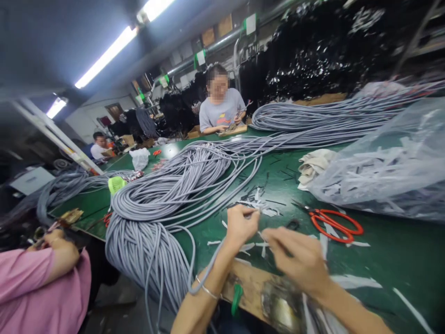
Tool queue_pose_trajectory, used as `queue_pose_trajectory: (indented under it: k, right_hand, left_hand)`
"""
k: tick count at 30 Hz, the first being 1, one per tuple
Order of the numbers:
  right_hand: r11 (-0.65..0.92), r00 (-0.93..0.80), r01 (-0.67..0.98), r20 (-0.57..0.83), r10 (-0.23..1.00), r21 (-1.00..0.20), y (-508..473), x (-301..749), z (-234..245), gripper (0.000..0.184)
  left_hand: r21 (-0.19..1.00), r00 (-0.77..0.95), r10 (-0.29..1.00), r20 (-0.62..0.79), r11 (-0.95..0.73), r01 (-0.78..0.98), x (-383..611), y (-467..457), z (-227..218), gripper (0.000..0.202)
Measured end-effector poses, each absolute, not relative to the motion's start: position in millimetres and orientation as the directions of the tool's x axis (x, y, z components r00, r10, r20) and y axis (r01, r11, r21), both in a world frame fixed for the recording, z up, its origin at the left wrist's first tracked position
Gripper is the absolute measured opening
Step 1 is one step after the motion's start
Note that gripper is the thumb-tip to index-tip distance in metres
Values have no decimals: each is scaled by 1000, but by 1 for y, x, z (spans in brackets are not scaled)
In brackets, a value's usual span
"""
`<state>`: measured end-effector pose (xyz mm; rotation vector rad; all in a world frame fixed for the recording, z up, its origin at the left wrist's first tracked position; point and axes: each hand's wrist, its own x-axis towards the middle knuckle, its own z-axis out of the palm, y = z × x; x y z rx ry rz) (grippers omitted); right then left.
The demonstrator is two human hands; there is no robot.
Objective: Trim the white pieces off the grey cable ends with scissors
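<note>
My left hand (241, 226) is closed, with thumb and fingers pressed together, on a grey cable (212, 262) that runs up along my forearm. The cable's end is hidden in my fingers. Just right of it, my right hand (297, 255) is pinched shut and a little blurred; whatever lies between its fingertips is too small to make out. Below both hands is a wooden board (248, 290) with a green clamp-like piece (237, 299) and a worn metal part (283, 304). White strips and dark scraps (259, 204) lie just beyond my hands.
Big coils of grey cable (174, 181) cover the green table's left and hang over its edge. Orange-handled scissors (337, 226), a cloth (314, 167) and a clear bag of white strips (389, 171) lie right. One co-worker (222, 109) sits opposite, another in pink (45, 283) at left.
</note>
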<state>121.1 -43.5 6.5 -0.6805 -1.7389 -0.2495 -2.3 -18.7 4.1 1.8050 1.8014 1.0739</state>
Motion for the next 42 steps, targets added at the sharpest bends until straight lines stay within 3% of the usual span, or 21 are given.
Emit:
queue_pose_trajectory:
  k: [2, 5, 11, 24, 27, 30, 32, 34, 38, 42]
  right_hand:
    - [652, -67, 728, 925, 374, -211, -36, 127, 5, 30]
    - [508, -26, 831, 897, 442, -226, -26, 136, 2, 39]
    - [535, -54, 815, 890, 452, -222, -27, 133, 3, 41]
    - [571, -72, 789, 889, 452, -226, -30, 133, 3, 37]
    - [580, -36, 722, 817, 576, -377, -27, 134, 0, 39]
    - [551, 1, 535, 653, 757, -640, -25, 133, -2, 38]
    - [533, 29, 425, 599, 800, -732, -27, 132, -1, 36]
    - [598, 30, 398, 661, 750, -696, -33, 130, 2, 32]
    - [752, -47, 455, 830, 555, -477, -42, 128, 8, 26]
    - [605, 4, 708, 859, 512, -364, -33, 133, 4, 28]
  left_hand:
    - [834, -137, 967, 216, -110, 540, -5, -15, 5, 15]
    - [880, -152, 953, 261, -170, 444, -3, -17, 7, 14]
    - [808, -141, 869, 474, -366, 462, -2, -26, 10, 8]
    - [645, -72, 767, 638, -481, 594, -1, -31, 8, 12]
    - [582, -41, 735, 677, -501, 640, 1, -33, 7, 14]
    - [528, 16, 718, 696, -526, 666, 5, -36, 6, 16]
    - [533, 43, 761, 647, -492, 688, 7, -36, 5, 17]
    - [565, 31, 844, 536, -386, 729, 5, -32, 4, 14]
    - [731, -102, 954, 283, -145, 666, -2, -19, 3, 13]
    - [870, -106, 966, 237, -163, 465, -5, -15, 5, 21]
